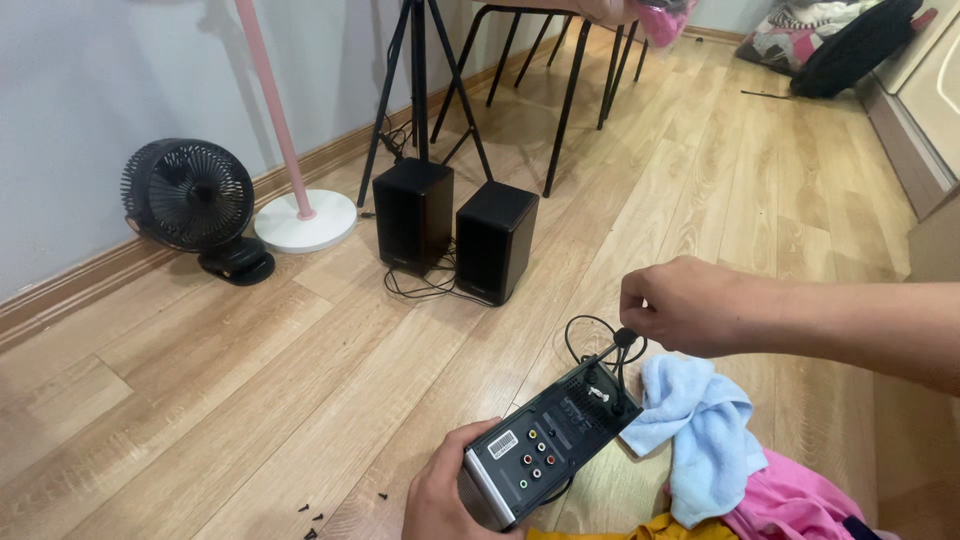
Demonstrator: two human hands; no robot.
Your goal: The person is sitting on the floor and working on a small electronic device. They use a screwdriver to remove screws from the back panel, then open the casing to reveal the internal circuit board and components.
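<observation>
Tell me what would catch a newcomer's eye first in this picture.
Low in the middle, the left hand steadies a black electronics box with coloured sockets, while the right hand pinches a black cable above it. Behind, two black speakers stand on the wooden floor, with a black fan at left.

Black box [550, 445] with a silver edge and red, yellow, green sockets. Light blue cloth [700, 425]. Two speakers [455, 230], black or perhaps very dark brown. Black fan [190, 195]; pink pole [270, 100] on white base.

One head-worn camera looks steeply down from close above the wooden floor [300, 400], facing forward toward the wall [90, 90].
</observation>
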